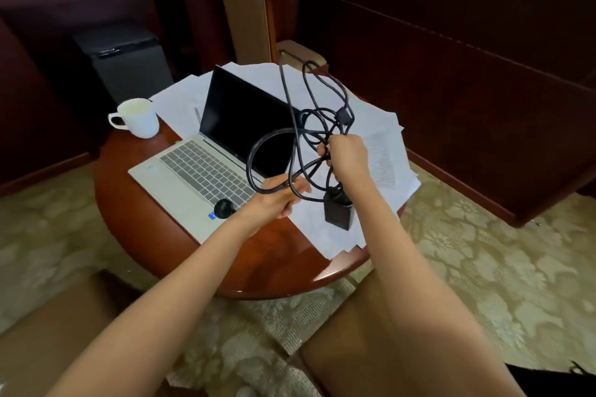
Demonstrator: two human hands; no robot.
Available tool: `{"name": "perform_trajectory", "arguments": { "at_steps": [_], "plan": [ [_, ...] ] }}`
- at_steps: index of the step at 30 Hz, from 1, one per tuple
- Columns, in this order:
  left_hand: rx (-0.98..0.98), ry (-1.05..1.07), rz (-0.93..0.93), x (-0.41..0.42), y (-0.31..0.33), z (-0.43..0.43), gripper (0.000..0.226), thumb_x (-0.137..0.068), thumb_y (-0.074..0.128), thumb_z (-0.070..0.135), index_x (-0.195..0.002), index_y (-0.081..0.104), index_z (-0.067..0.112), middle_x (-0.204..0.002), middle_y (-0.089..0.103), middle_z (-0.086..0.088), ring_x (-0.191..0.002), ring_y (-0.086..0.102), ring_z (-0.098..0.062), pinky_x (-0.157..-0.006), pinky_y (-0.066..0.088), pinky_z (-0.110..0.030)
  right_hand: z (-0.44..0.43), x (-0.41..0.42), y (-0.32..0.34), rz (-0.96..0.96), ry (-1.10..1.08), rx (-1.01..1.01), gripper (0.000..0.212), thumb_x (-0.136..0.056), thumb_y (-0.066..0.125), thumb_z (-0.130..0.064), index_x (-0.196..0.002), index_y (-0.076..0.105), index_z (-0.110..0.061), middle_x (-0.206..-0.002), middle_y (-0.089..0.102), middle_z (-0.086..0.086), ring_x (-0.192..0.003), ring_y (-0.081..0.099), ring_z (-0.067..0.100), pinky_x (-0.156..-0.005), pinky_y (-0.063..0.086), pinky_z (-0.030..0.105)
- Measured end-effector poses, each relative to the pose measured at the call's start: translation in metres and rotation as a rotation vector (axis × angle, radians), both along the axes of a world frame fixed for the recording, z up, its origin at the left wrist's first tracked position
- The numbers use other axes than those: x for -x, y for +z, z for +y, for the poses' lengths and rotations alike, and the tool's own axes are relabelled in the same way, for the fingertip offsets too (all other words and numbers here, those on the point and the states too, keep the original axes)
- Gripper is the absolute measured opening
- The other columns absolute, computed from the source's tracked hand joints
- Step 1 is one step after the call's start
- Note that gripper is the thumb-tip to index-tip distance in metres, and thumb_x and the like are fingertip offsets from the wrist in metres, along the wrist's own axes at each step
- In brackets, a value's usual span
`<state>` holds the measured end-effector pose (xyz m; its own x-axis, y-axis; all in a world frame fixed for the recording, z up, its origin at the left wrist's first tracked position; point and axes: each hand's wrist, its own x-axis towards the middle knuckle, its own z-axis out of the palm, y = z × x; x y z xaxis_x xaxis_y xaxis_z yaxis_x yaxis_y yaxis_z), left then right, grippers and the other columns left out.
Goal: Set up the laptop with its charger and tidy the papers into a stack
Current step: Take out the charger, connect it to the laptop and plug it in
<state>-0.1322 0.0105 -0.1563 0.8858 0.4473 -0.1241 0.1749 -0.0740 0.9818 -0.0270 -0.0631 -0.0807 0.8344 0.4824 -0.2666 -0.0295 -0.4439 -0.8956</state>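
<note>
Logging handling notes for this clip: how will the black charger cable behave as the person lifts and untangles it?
Probably floppy yet springy: the charger cable forms loose, crossing loops around the left hand and right hand. Likely to snag, since strands overlap near the grip. The power brick hanging below the right hand looks the heaviest part and may swing.

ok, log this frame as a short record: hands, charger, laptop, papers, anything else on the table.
left hand: holds one cable loop above the laptop's front corner
right hand: grips bunched cable loops over the papers
cable: black, tangled, lifted
power brick: hangs below right hand; contact with papers unclear
plug: over laptop's palm rest
laptop: open, screen dark
papers: loose, spread, unstacked
mug: white, left of laptop
table: round, wooden
</note>
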Motion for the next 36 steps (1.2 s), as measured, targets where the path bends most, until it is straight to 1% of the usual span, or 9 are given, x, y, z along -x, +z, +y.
{"name": "perform_trajectory", "arguments": {
  "at_steps": [4, 7, 13, 19, 23, 25, 28, 33, 36],
  "plan": [
    [-0.031, -0.045, 0.108, 0.007, -0.004, 0.031, 0.019, -0.097, 0.048, 0.022, -0.085, 0.061, 0.014, -0.057, 0.041, 0.001, -0.042, 0.028, -0.007, -0.04, 0.02, -0.017, 0.026, 0.007, -0.016, -0.064, 0.01, 0.041, 0.032, -0.062, 0.048, -0.02, -0.083, 0.064, -0.002, -0.083, 0.06, 0.009, -0.073, 0.049, 0.025, -0.054, 0.031, 0.03],
    [-0.008, -0.067, 0.163, 0.006, -0.011, 0.045, 0.021, -0.096, 0.048, 0.013, -0.081, 0.061, 0.016, -0.053, 0.042, 0.001, -0.037, 0.03, -0.004, -0.035, 0.021, -0.013, 0.038, 0.006, -0.029, -0.083, 0.016, 0.145, 0.008, -0.076, 0.051, -0.011, -0.069, 0.052, -0.006, -0.074, 0.052, 0.006, -0.074, 0.047, 0.027, -0.056, 0.031, 0.029],
    [0.083, -0.187, 0.167, -0.009, -0.027, 0.043, 0.017, -0.097, 0.044, 0.005, -0.093, 0.06, 0.007, -0.041, 0.051, 0.008, -0.031, 0.038, 0.0, -0.034, 0.025, -0.011, 0.045, -0.011, -0.039, -0.273, 0.052, 0.288, 0.023, -0.081, 0.044, -0.011, -0.059, 0.039, -0.01, -0.07, 0.047, 0.007, -0.075, 0.046, 0.031, -0.064, 0.032, 0.028],
    [-0.324, -0.355, 0.348, -0.016, -0.04, 0.035, 0.034, -0.094, 0.043, 0.001, -0.064, 0.052, 0.015, -0.065, 0.041, 0.004, -0.052, 0.038, 0.0, -0.059, 0.032, -0.015, 0.047, -0.025, -0.048, -0.613, 0.371, 0.557, 0.019, -0.088, 0.043, -0.014, -0.08, 0.055, -0.001, -0.086, 0.055, 0.018, -0.077, 0.046, 0.03, -0.067, 0.032, 0.028],
    [-0.426, -0.376, 0.562, -0.018, -0.088, 0.039, 0.016, -0.097, 0.044, 0.019, -0.083, 0.052, 0.015, -0.061, 0.033, 0.011, -0.057, 0.046, 0.001, -0.056, 0.031, -0.012, 0.045, -0.034, -0.068, -0.768, 0.52, 0.626, 0.021, -0.091, 0.042, -0.017, -0.085, 0.057, -0.002, -0.097, 0.063, 0.019, -0.089, 0.058, 0.034, -0.066, 0.033, 0.029],
    [-0.402, -0.326, 0.685, -0.015, -0.113, 0.042, 0.016, -0.09, 0.05, 0.041, -0.089, 0.05, 0.024, -0.062, 0.035, 0.013, -0.077, 0.062, -0.023, -0.057, 0.035, -0.023, 0.044, -0.039, -0.081, -0.793, 0.579, 0.648, 0.023, -0.092, 0.042, -0.017, -0.09, 0.059, -0.002, -0.1, 0.064, 0.019, -0.092, 0.059, 0.034, -0.066, 0.034, 0.028],
    [-0.344, -0.364, 0.62, -0.02, -0.105, 0.023, 0.032, -0.101, 0.033, 0.036, -0.074, 0.045, 0.024, -0.055, 0.039, 0.011, -0.05, 0.048, -0.006, -0.049, 0.033, -0.013, 0.043, -0.041, -0.105, -0.794, 0.65, 0.659, 0.024, -0.093, 0.041, -0.017, -0.099, 0.058, -0.001, -0.106, 0.064, 0.019, -0.098, 0.06, 0.034, -0.068, 0.034, 0.03],
    [-0.244, -0.328, 0.537, -0.01, -0.113, -0.001, 0.034, -0.103, 0.027, 0.029, -0.118, 0.05, 0.01, -0.097, 0.052, 0.006, -0.093, 0.051, -0.013, -0.083, 0.037, -0.018, 0.046, -0.028, -0.132, -0.843, 0.733, 0.602, 0.023, -0.094, 0.039, -0.016, -0.108, 0.052, -0.003, -0.112, 0.059, 0.015, -0.104, 0.057, 0.033, -0.073, 0.04, 0.033],
    [-0.135, -0.276, 0.515, -0.003, -0.131, -0.008, 0.027, -0.101, 0.033, 0.032, -0.09, 0.054, 0.018, -0.08, 0.056, 0.004, -0.071, 0.052, -0.005, -0.072, 0.041, -0.017, 0.049, -0.019, -0.144, -0.818, 0.796, 0.585, 0.032, -0.095, 0.038, -0.018, -0.12, 0.049, -0.002, -0.122, 0.052, 0.016, -0.112, 0.05, 0.034, -0.084, 0.044, 0.037]
  ]
}}
